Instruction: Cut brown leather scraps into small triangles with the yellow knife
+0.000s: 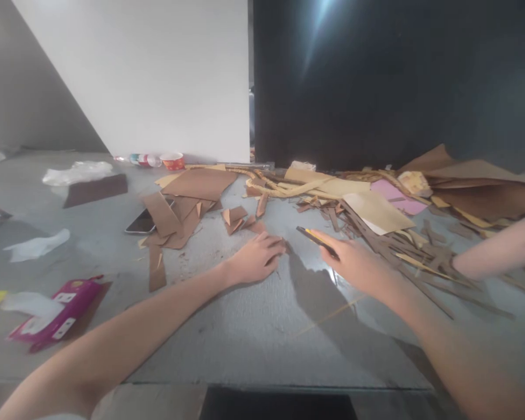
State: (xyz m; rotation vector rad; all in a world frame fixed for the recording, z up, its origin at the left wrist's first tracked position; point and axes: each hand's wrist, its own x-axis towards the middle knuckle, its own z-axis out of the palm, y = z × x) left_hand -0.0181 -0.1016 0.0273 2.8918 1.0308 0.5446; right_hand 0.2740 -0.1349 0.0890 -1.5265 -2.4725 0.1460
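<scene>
My right hand (345, 259) is closed round a black and yellow utility knife (318, 241), whose tip points up and to the left above the grey tabletop (245, 344). My left hand (257, 258) rests palm down on the table to the left of the knife, its fingers bent and pressed together; whatever may be under them is hidden. Just beyond my left hand are small brown scraps (236, 220). Long thin brown strips (380, 242) lie in a pile past my right hand.
Brown sheets (199, 186) partly cover a phone (144, 221) at the left. A magenta wipes pack (65, 309) lies front left. A red cup (172, 161) and bottle (146, 159) stand near the back wall. Another person's arm (503, 251) reaches in at right.
</scene>
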